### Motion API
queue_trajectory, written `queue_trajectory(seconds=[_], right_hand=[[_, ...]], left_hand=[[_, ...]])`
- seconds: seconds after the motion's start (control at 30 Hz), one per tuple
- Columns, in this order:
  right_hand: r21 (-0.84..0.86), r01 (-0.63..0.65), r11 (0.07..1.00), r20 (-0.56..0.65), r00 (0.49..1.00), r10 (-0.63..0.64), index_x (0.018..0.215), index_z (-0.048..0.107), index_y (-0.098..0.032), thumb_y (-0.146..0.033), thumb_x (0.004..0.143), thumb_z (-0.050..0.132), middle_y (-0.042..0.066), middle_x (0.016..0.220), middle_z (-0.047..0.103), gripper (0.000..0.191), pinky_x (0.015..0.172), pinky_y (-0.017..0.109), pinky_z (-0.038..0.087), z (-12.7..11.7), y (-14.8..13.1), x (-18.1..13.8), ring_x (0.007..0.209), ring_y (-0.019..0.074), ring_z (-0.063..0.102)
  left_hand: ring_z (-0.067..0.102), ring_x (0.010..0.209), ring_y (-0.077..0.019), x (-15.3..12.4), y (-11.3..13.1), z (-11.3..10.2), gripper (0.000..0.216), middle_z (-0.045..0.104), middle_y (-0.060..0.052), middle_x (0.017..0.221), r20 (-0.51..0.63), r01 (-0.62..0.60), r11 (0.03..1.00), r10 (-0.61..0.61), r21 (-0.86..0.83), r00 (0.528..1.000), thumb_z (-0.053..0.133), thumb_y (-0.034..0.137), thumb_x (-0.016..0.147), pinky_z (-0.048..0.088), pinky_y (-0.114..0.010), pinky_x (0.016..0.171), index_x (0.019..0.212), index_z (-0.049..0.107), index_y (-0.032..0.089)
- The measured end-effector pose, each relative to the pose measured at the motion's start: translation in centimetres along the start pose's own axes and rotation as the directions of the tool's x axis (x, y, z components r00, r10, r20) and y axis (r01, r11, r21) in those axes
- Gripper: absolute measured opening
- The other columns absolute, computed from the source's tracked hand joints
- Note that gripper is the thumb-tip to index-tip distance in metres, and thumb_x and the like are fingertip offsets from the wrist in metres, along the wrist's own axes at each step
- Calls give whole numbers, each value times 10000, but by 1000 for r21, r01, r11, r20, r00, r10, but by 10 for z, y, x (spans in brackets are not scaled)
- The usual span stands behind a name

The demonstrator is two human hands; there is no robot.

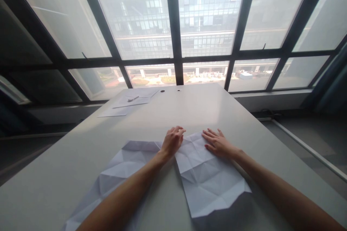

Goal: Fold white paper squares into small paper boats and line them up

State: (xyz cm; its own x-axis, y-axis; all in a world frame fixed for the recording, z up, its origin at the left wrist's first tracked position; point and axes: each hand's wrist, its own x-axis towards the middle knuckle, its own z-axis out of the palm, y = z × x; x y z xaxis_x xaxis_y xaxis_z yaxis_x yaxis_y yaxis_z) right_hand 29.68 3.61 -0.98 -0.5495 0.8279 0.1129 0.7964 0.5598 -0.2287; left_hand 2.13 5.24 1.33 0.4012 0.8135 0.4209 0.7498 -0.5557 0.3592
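A creased white sheet of paper (211, 180) lies on the white table (206, 112) in front of me. My right hand (218, 143) rests flat on its far right corner, fingers spread. My left hand (172, 140) is curled at the sheet's far left edge, fingertips touching the paper; whether it pinches the edge is unclear. A second creased white sheet (121, 169) lies to the left, partly under my left forearm.
Flat sheets of paper (130, 104) with a white pen (132, 98) on them lie at the table's far left. Two small holes (162, 91) sit near the far edge. Large windows with dark frames rise behind the table.
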Motion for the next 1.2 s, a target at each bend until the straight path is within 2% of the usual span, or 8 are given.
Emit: queue_trajectory(seconds=[0.2,0.33,0.53,0.67,0.77,0.83,1.0,1.2], right_hand=[[-78,-239,968,-69,970,234,1516,349,-196,-477,1009,321,126,1595,283,579,1140,669,12,12,5,5,1491,315,162],[-65,-323,944,-70,945,319,1516,344,-219,-433,1020,284,114,1602,270,544,1120,702,53,17,13,6,1487,317,174],[-85,-476,875,-214,867,451,1465,425,-130,-297,1012,273,188,1568,321,505,1123,687,50,16,14,6,1473,332,209],[-109,-242,964,-268,941,206,1503,373,-163,-322,1024,273,119,1622,203,515,1186,560,61,6,1,6,1506,264,113],[-93,19,996,-149,988,-33,1538,313,-215,-429,1020,329,82,1630,171,561,1204,495,77,5,-10,5,1507,241,118],[-53,68,996,-68,995,-72,1544,298,-220,-495,1011,336,91,1621,201,601,1202,492,100,8,-12,5,1500,247,158],[-53,-140,989,-48,989,137,1547,277,-160,-580,998,277,134,1600,253,691,1199,529,64,15,0,8,1489,259,203],[-56,-341,938,-119,936,332,1517,330,-113,-476,1018,279,155,1583,296,619,1192,534,8,17,18,9,1483,255,218]], left_hand=[[484,1311,-299,-13,14,10,452,544,-104,1420,240,-184,980,197,-75,951,562,356,936,313,-470,1135,1375,563,249],[224,1477,-344,-19,8,16,618,336,-101,1579,342,-164,984,177,-68,923,534,503,937,113,-545,1188,1492,418,257],[129,1500,-347,-18,2,16,666,276,-79,1604,373,-139,989,150,-56,916,521,567,927,49,-537,1191,1512,378,283],[145,1495,-355,-18,4,15,663,291,-82,1598,374,-147,988,154,-48,914,532,553,925,50,-551,1188,1511,381,285],[162,1493,-351,-18,5,15,649,306,-81,1591,357,-147,987,160,-63,920,546,544,920,57,-548,1191,1500,402,291],[162,1495,-340,-18,5,14,648,303,-74,1593,355,-145,987,161,-70,921,550,542,919,53,-537,1195,1500,400,296],[160,1496,-336,-18,6,15,647,301,-66,1594,359,-131,989,149,-74,921,562,547,910,46,-533,1196,1491,415,301],[227,1475,-354,-17,5,17,605,365,-73,1567,315,-131,986,158,-104,936,588,502,903,84,-555,1190,1459,467,297]])
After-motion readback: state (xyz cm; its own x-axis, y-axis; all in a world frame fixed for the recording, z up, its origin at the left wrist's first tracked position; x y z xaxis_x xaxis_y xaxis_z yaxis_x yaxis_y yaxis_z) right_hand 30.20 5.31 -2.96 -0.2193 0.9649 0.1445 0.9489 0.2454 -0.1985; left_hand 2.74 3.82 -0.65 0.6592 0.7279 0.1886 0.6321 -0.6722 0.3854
